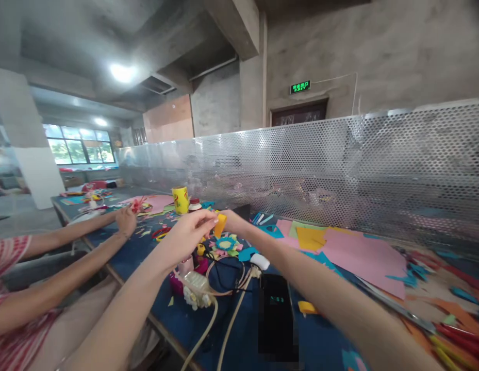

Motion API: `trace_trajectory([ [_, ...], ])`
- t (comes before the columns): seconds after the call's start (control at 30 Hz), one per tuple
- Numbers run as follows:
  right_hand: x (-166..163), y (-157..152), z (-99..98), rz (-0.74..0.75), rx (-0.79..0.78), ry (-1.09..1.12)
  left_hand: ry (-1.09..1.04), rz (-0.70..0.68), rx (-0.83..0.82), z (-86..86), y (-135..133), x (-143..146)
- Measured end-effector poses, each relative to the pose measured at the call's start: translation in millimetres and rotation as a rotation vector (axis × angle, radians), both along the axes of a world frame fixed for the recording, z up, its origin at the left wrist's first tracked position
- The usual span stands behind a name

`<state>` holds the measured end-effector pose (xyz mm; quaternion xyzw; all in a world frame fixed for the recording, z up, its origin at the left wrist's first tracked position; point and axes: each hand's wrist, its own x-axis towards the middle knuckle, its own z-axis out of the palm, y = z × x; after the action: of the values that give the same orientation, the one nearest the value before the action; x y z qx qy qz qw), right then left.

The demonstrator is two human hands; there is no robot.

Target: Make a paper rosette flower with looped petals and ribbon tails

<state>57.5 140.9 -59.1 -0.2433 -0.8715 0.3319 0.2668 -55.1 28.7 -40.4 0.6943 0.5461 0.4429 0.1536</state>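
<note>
My left hand (193,226) is closed in a pinch at the left edge of a small yellow paper strip (220,225). From the other side my right hand (232,222) meets the same strip; its fingertips are mostly hidden behind the paper. Both hands are raised above the blue table. Just below them lies a blue paper flower (226,244) with a yellowish ring, among green and coloured scraps. A second yellow paper piece (308,308), curled, rests beneath my right forearm.
A yellow can (180,200) and a red-lidded bottle (195,204) stand behind. Near me are a phone (277,314), a power strip (196,283) and cables. Pink paper (363,257) and scissors (413,314) lie right. A co-worker's hand (126,221) works at left. A perforated metal screen (340,165) borders the table.
</note>
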Motion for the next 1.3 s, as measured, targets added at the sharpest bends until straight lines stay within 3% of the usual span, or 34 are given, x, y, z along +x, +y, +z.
trace_trajectory([
  [0.2,139.0,-27.0,12.5,0.145,-0.023,0.018,0.148,-0.159,-0.045,-8.7,20.4,61.4],
  [0.33,206.3,-60.3,6.2,-0.07,0.129,-0.036,0.181,-0.319,-0.143,-20.9,31.6,113.5],
  [0.47,250.9,-76.4,-17.8,-0.265,0.213,-0.072,0.116,-0.569,-0.209,-42.9,46.1,155.3],
  [0.6,290.0,-91.1,-47.9,-0.466,0.152,-0.071,0.278,-0.5,-0.19,-78.3,71.3,181.5],
  [0.73,315.8,-111.1,-80.8,-0.642,-0.003,0.005,0.435,-0.481,-0.221,-108.1,89.5,197.7],
  [0.9,326.7,-131.7,-113.2,-0.682,-0.168,0.172,0.487,-0.51,-0.292,-118.9,95.4,207.1],
  [1.07,325.6,-146.0,-114.8,-0.623,-0.311,0.214,0.369,-0.57,-0.346,-117.8,95.7,211.4],
  [1.3,323.1,-154.6,-110.2,-0.663,-0.304,0.21,-0.024,-0.516,-0.354,-111.7,85.0,214.2],
])
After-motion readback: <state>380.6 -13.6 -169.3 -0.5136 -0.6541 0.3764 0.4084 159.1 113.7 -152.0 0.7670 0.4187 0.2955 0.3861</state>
